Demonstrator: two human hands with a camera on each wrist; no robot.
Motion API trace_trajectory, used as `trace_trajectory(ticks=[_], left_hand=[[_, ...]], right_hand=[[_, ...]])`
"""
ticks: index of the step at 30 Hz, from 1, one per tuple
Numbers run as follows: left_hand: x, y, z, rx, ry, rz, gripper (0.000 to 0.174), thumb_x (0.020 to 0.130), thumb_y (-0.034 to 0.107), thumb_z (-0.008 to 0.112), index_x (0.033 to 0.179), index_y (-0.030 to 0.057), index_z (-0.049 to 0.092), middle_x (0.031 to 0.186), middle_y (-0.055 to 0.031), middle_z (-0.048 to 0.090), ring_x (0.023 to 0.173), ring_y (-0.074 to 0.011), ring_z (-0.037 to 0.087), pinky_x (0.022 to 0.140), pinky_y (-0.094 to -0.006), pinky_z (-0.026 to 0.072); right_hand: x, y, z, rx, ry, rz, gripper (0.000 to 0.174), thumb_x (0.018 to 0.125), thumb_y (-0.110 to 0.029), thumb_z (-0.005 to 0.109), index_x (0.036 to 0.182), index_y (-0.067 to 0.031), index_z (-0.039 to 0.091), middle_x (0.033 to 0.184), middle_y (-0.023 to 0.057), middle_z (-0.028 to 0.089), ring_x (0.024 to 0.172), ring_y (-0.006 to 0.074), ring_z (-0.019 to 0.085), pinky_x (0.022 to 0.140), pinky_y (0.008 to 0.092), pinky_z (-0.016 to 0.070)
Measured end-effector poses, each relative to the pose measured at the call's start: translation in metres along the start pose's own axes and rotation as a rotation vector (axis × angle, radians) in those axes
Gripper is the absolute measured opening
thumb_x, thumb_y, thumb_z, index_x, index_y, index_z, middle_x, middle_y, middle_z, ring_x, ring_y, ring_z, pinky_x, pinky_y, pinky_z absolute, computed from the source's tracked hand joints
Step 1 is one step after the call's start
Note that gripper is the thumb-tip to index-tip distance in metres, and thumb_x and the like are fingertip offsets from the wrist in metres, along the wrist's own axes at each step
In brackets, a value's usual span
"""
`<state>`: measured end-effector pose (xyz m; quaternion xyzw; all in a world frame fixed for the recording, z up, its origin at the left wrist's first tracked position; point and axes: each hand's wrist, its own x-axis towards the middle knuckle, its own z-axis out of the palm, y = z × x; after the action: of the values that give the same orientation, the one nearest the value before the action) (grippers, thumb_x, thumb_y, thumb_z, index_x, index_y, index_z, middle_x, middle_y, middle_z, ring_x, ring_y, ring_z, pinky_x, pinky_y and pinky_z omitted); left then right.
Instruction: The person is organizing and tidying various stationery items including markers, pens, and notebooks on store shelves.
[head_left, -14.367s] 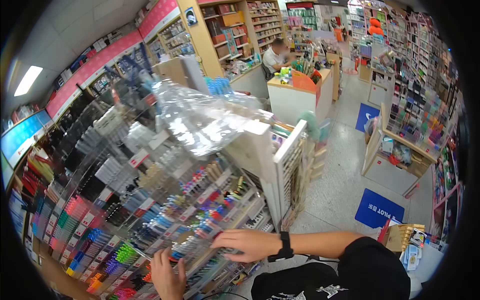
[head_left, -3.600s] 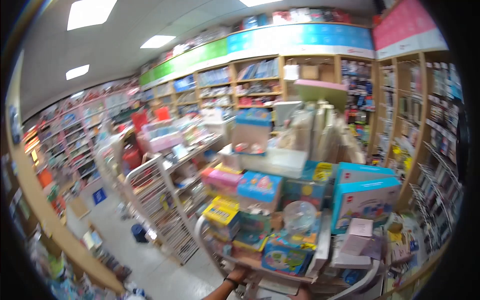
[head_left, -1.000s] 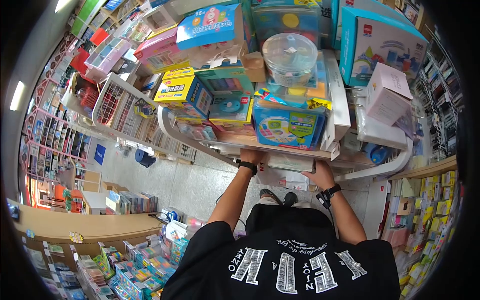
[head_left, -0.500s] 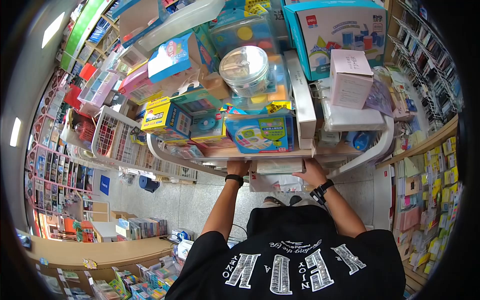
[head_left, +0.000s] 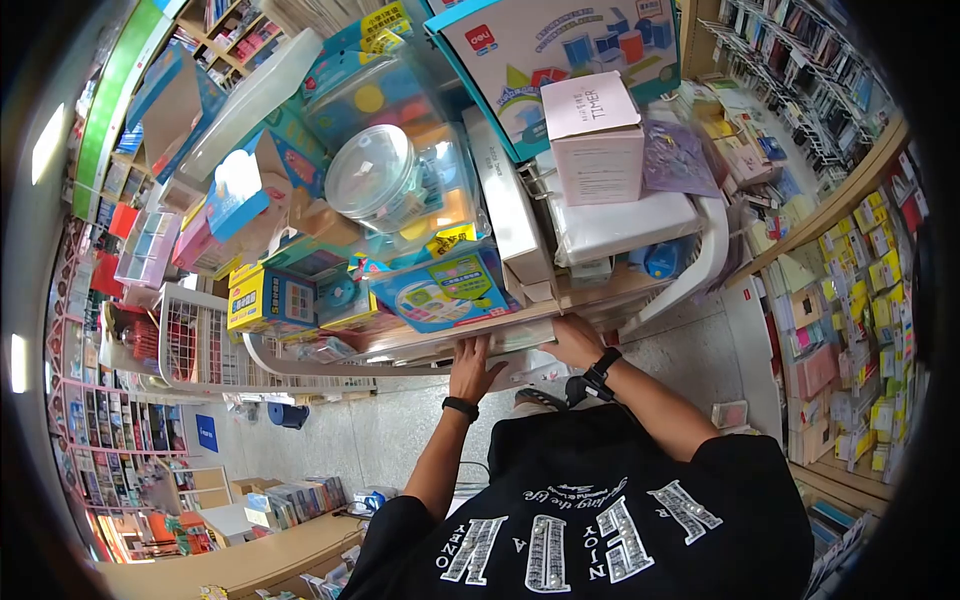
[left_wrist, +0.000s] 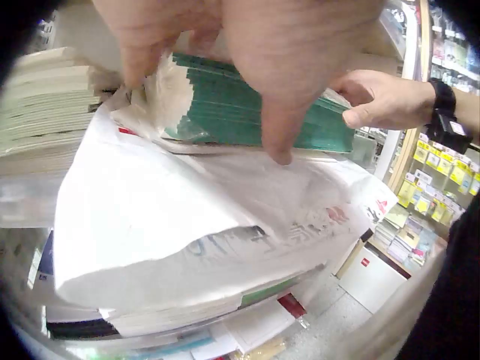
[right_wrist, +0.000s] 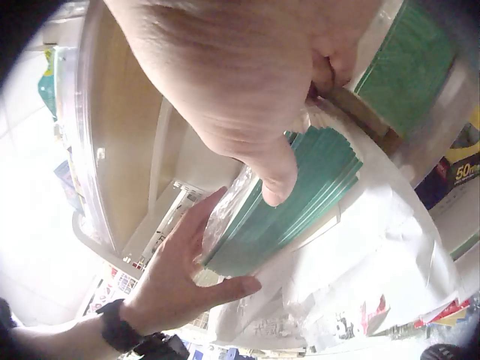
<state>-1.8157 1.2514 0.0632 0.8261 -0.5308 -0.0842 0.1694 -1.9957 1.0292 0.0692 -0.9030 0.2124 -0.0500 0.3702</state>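
My left hand (head_left: 470,372) and right hand (head_left: 576,342) reach below the front edge of a loaded cart's top shelf (head_left: 540,325). Between them lies a clear-wrapped stack of thin, green-edged booklets (left_wrist: 229,105). In the left wrist view, the left thumb comes down over the stack's front while its fingers reach round the left end. My right hand holds the other end, thumb against the green edges, as the right wrist view shows; its fingers are partly hidden. Beneath the stack is a crumpled white wrapper (left_wrist: 172,202) with printed characters.
Boxed toys, a round clear tub (head_left: 370,178) and a white TIMER box (head_left: 598,150) crowd the cart top. A white curved rail (head_left: 712,250) borders it. Pale paper stacks (left_wrist: 49,105) sit left of the booklets. Racks of yellow-tagged goods (head_left: 865,310) stand at right.
Earlier my hands were at a pen rack, then at this cart. Over the last second the head view has swung right, and the booklet stack shows less beneath the shelf edge.
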Motion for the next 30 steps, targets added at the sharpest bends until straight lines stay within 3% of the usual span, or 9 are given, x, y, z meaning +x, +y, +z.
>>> trace_trajectory(ticks=[5,8,12,15,17,23,26,29,30], left_hand=[[0.004,-0.017,0.01,0.087,-0.035,-0.039,0.079,0.086,0.037,0.088,0.153,0.0113,0.056,0.152,-0.0219,0.058,0.142,-0.0474,0.049,0.122,-0.0559,0.0403],[0.001,-0.026,0.012,0.06,-0.087,-0.096,0.067,0.088,0.037,0.087,0.145,0.0123,0.064,0.148,-0.0208,0.062,0.138,-0.0458,0.053,0.119,-0.0554,0.0423],[0.002,-0.025,0.007,0.028,-0.119,-0.16,0.054,0.089,0.037,0.085,0.135,0.0121,0.072,0.142,-0.0198,0.066,0.135,-0.0436,0.057,0.116,-0.0553,0.0435],[0.003,-0.023,0.007,0.056,-0.078,-0.14,0.056,0.09,0.037,0.085,0.138,0.0116,0.07,0.143,-0.021,0.065,0.134,-0.0456,0.057,0.115,-0.0554,0.0447],[0.0,-0.02,0.006,0.045,-0.051,-0.144,0.058,0.091,0.036,0.084,0.14,0.0102,0.067,0.143,-0.022,0.064,0.134,-0.0472,0.056,0.115,-0.0559,0.0453],[-0.005,-0.018,0.016,0.045,-0.009,-0.141,0.067,0.093,0.034,0.083,0.147,0.0042,0.058,0.145,-0.0261,0.059,0.133,-0.0526,0.053,0.113,-0.0578,0.0459],[0.0,-0.001,0.009,0.063,0.05,-0.118,0.07,0.092,0.035,0.084,0.147,0.0013,0.056,0.144,-0.0283,0.058,0.133,-0.0532,0.052,0.114,-0.058,0.045],[0.011,0.039,-0.017,-0.038,0.093,0.003,0.075,0.093,0.039,0.083,0.148,-0.0027,0.055,0.143,-0.026,0.062,0.134,-0.0467,0.055,0.118,-0.0549,0.0421],[0.012,0.055,-0.022,-0.117,-0.041,-0.095,0.078,0.095,0.039,0.082,0.152,-0.0037,0.051,0.146,-0.0266,0.06,0.137,-0.0467,0.055,0.116,-0.0519,0.0469]], right_hand=[[-0.008,-0.015,0.02,-0.215,0.039,0.047,0.063,0.082,-0.029,0.091,0.126,0.0084,0.065,0.124,0.028,0.071,0.119,0.0459,0.066,0.1,0.0524,0.055],[-0.007,-0.002,0.041,-0.242,0.179,-0.065,0.058,0.08,-0.028,0.093,0.116,0.0089,0.066,0.118,0.0302,0.071,0.116,0.0444,0.067,0.104,0.0509,0.0531],[0.001,-0.003,0.041,-0.184,-0.036,0.042,0.058,0.082,-0.028,0.091,0.119,0.0077,0.066,0.125,0.031,0.069,0.12,0.0437,0.065,0.102,0.0517,0.0536],[0.002,-0.004,0.04,-0.131,-0.093,0.075,0.055,0.085,-0.026,0.089,0.122,0.007,0.065,0.126,0.0332,0.066,0.121,0.0458,0.064,0.099,0.0522,0.0542],[-0.004,-0.006,0.048,-0.194,0.052,0.017,0.06,0.09,-0.025,0.085,0.131,0.0093,0.058,0.117,0.0329,0.069,0.111,0.0492,0.069,0.093,0.0536,0.0581],[-0.008,0.005,0.056,-0.181,0.098,-0.032,0.053,0.093,-0.022,0.082,0.128,0.0097,0.059,0.114,0.0323,0.07,0.108,0.049,0.07,0.093,0.0539,0.0588],[-0.002,0.0,0.038,-0.091,-0.032,0.036,0.049,0.089,-0.02,0.083,0.124,0.0084,0.064,0.119,0.0319,0.067,0.117,0.0486,0.065,0.102,0.052,0.055],[-0.007,-0.029,-0.027,0.051,-0.083,0.064,0.044,0.091,-0.018,0.079,0.126,0.0052,0.065,0.122,0.027,0.069,0.116,0.0451,0.067,0.1,0.0511,0.0557],[-0.014,-0.027,-0.025,0.05,-0.085,0.066,0.044,0.091,-0.018,0.079,0.126,0.0052,0.065,0.122,0.027,0.069,0.116,0.0451,0.067,0.1,0.0511,0.0557]])
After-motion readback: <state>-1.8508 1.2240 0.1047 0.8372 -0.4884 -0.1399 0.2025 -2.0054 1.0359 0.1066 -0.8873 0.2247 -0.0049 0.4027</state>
